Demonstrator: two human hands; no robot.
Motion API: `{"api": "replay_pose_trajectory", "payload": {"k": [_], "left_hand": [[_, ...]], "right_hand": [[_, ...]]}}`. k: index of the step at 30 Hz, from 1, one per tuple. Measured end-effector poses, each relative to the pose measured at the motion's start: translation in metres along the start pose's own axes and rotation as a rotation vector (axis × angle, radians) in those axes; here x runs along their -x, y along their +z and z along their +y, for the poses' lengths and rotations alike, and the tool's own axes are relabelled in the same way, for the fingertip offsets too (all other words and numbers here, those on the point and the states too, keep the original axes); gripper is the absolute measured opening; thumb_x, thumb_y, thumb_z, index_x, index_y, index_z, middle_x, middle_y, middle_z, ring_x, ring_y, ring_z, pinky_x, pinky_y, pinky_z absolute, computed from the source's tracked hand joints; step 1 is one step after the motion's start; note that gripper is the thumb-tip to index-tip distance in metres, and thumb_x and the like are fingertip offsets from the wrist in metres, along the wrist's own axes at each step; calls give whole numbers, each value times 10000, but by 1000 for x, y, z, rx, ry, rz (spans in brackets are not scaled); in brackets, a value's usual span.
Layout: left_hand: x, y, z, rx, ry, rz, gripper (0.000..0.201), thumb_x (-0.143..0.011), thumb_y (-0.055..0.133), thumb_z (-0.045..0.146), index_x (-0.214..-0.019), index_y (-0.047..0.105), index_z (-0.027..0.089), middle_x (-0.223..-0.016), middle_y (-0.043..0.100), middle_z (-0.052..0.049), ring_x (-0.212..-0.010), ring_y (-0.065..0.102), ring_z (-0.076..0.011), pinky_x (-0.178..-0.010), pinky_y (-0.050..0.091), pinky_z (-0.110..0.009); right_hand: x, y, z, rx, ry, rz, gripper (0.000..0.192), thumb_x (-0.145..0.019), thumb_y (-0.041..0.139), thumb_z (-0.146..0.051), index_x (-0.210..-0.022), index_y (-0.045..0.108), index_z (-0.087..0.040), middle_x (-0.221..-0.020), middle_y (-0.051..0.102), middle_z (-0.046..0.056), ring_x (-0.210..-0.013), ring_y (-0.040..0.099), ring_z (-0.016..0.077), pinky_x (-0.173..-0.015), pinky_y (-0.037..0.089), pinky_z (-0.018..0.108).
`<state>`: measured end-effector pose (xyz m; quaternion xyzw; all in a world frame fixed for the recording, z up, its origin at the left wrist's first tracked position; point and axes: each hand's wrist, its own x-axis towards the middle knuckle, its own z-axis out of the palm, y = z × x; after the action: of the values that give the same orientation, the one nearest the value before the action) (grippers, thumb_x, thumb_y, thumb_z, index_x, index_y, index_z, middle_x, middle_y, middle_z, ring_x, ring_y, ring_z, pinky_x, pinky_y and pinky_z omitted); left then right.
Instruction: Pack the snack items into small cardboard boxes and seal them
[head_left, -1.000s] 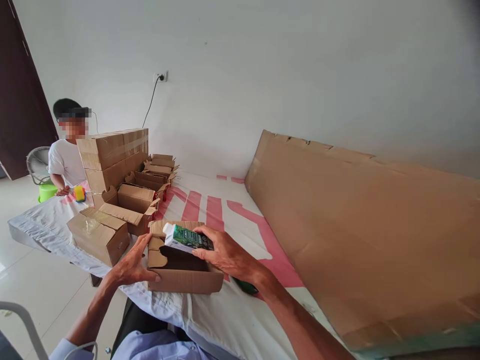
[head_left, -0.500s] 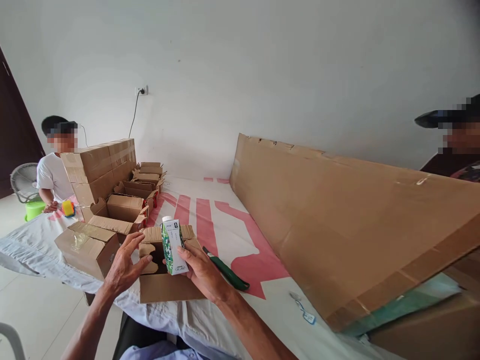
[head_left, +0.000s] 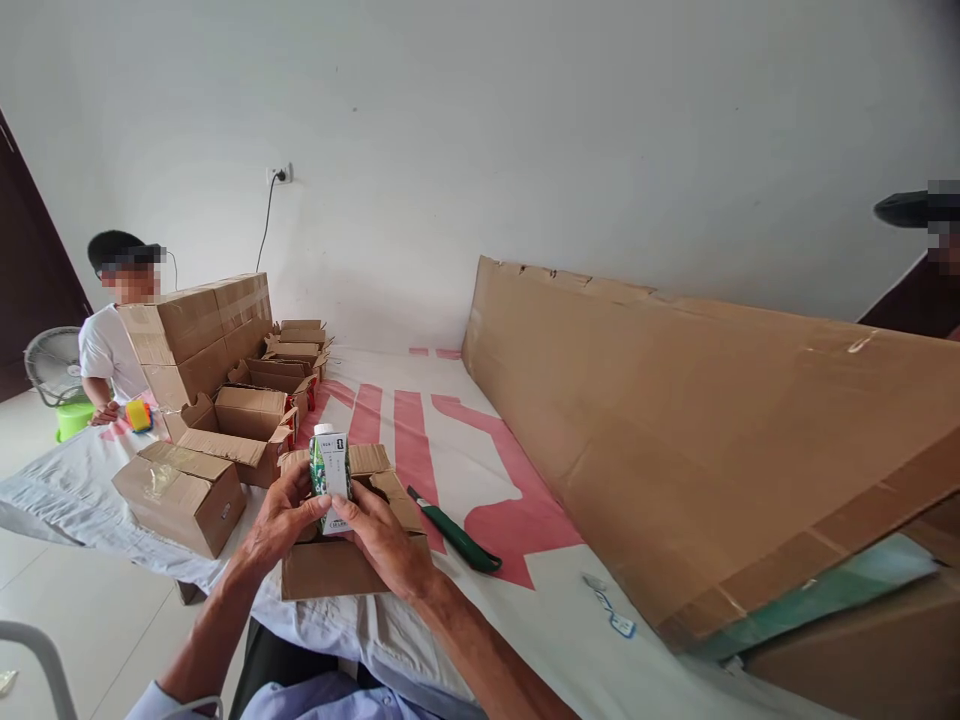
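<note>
Nearest the camera, both hands now close on the small green-and-white drink carton (head_left: 330, 478): half a second ago only the right hand (head_left: 384, 545) had it, and the left hand (head_left: 279, 522) hovered open beside the open cardboard box (head_left: 341, 560). The left fingers (head_left: 304, 512) have come up to pinch the carton's lower left side, while the right fingers press its lower right edge. A second ago the carton lay tilted over the box mouth; it now stands upright, white cap on top, lifted above the box and clear of its flaps. It looks to be out of the box and held up for a look.

Just right of the box a green-handled knife (head_left: 454, 530) lies on the white-and-pink table (head_left: 525, 600). Farther left are a taped carton (head_left: 180, 495) and stacked boxes (head_left: 199, 325), with a seated person (head_left: 105, 335) behind them. A large cardboard sheet (head_left: 675, 430) leans along the wall on the right.
</note>
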<state>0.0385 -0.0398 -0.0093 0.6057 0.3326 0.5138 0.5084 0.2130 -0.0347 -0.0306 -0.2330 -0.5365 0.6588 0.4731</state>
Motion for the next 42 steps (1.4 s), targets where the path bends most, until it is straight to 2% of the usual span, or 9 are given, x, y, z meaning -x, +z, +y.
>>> {"api": "replay_pose_trajectory", "payload": {"k": [5, 7, 10, 14, 17, 20, 26, 35, 42], "left_hand": [[1, 3, 1, 51, 10, 5, 703, -892, 828, 564, -1455, 572, 229, -1345, 723, -132, -1155, 701, -306, -895, 567, -376], [1, 5, 4, 90, 13, 14, 720, -883, 844, 535, -1469, 564, 225, -1329, 727, -132, -1132, 700, -297, -869, 560, -357], [-2, 7, 6, 97, 44, 82, 737, -853, 894, 462, -1476, 574, 234, -1280, 741, -113, -1075, 698, -263, -881, 546, -342], [-7, 6, 0, 62, 102, 153, 687, -874, 885, 428, -1470, 596, 245, -1179, 757, -83, -972, 684, -216, -867, 528, -322], [-7, 3, -5, 39, 127, 140, 702, -912, 849, 431, -1532, 569, 260, -1238, 749, -91, -1031, 679, -228, -914, 523, -333], [-4, -5, -3, 24, 114, 55, 725, -970, 786, 400, -1626, 504, 277, -1404, 702, -116, -1155, 663, -262, -964, 517, -352], [-5, -28, -3, 47, 28, -98, 821, -980, 732, 304, -1716, 371, 348, -1550, 621, -112, -1231, 641, -312, -914, 532, -364], [-19, -46, -23, 54, -55, -32, 834, -921, 754, 239, -1685, 439, 348, -1499, 652, -112, -1263, 640, -324, -874, 540, -338], [-19, -46, -26, 53, -96, 4, 799, -912, 794, 272, -1651, 499, 342, -1499, 659, -122, -1285, 635, -342, -923, 550, -383]], "right_hand": [[-5, 3, 0, -312, 103, -77, 542, -795, 844, -694, -1045, 756, -221, -1090, 782, 90, -1090, 707, 317, -909, 616, 473], [-5, 4, 0, -350, 113, -98, 568, -794, 833, -715, -1047, 754, -212, -1108, 780, 100, -1077, 710, 312, -879, 626, 467], [-1, 5, -1, -240, 52, -73, 563, -880, 771, -699, -1200, 731, -238, -1237, 755, 95, -1120, 698, 286, -876, 623, 429], [3, 7, -2, 62, -56, 23, 544, -916, 766, -643, -1324, 692, -291, -1341, 718, 77, -1127, 694, 272, -804, 624, 365], [0, 7, -1, 179, -76, 55, 537, -942, 724, -637, -1349, 692, -289, -1247, 745, 75, -931, 724, 237, -689, 611, 333], [-4, 4, 3, 148, -43, 53, 567, -926, 722, -651, -1327, 706, -251, -1065, 759, 62, -751, 685, 185, -639, 602, 319], [-20, -2, 12, -17, 40, 50, 578, -854, 782, -678, -1199, 750, -216, -969, 755, 42, -752, 688, 162, -654, 597, 284], [-40, -8, 23, -134, 171, 58, 311, -910, 795, -453, -1117, 755, -224, -983, 802, 52, -766, 748, 158, -629, 582, 232], [-38, -7, 21, -147, 185, 70, 278, -944, 753, -406, -1152, 752, -222, -976, 802, 61, -790, 760, 178, -614, 596, 243]]}}
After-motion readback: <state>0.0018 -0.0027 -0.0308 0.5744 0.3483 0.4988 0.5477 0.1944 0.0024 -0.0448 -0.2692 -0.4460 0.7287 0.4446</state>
